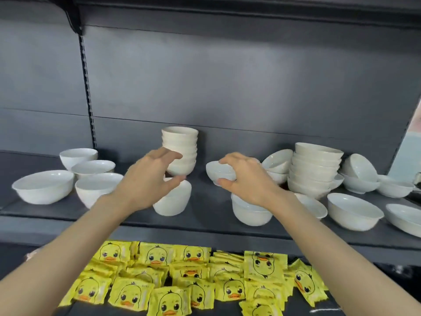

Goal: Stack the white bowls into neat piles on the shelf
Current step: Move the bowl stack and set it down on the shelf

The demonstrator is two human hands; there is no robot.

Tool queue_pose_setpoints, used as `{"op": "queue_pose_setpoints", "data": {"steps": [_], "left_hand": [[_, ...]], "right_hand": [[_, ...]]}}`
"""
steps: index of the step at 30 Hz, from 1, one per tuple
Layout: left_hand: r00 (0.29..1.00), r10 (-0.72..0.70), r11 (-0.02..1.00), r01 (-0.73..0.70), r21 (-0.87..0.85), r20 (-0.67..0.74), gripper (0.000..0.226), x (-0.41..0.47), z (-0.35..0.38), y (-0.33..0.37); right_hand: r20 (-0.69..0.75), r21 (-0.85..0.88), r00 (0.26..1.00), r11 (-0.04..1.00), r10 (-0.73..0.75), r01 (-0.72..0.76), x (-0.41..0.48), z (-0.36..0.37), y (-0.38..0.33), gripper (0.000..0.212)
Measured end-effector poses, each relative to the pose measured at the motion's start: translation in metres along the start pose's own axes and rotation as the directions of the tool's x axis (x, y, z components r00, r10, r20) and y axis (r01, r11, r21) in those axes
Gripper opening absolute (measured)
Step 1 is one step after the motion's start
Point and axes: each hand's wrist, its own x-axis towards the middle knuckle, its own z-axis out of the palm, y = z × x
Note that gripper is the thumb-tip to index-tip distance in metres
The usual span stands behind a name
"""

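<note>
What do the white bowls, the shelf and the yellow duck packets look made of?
White bowls: probably glazed ceramic, glossy with soft highlights. Shelf: likely painted metal, matte dark grey, slotted upright. Yellow duck packets: thin plastic film, shiny, crinkled.

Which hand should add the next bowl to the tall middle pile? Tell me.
Right. The right hand already grips a small bowl beside the tall pile; the left hand is open, holding nothing.
</note>
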Motion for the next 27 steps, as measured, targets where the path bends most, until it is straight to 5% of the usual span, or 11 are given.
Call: {"op": "queue_pose_setpoints", "data": {"steps": [9, 15, 27], "left_hand": [[0.955, -0.295, 0.935, 0.288, -0.207, -0.007, 0.055, -0.075, 0.033, -0.008], [0.872, -0.469, 0.756, 0.478, -0.448, 0.138, 0.066, -0.08, 0.06, -0.037], [0.86, -0.42, 0.686, 0.51, -0.519, 0.29, 0.074, -0.052, 0.08, -0.075]], "right_hand": [[0.085, 0.241, 0.996, 0.971, -0.025, 0.004, -0.028, 0.054, -0.02, 0.05], [0.115, 0.368, 0.991, 0.924, 0.064, -0.103, -0.012, 0.092, -0.023, 0.051], [0.114, 0.754, 0.975, 0.622, 0.192, -0.211, 0.014, 0.132, -0.032, 0.055]]}}
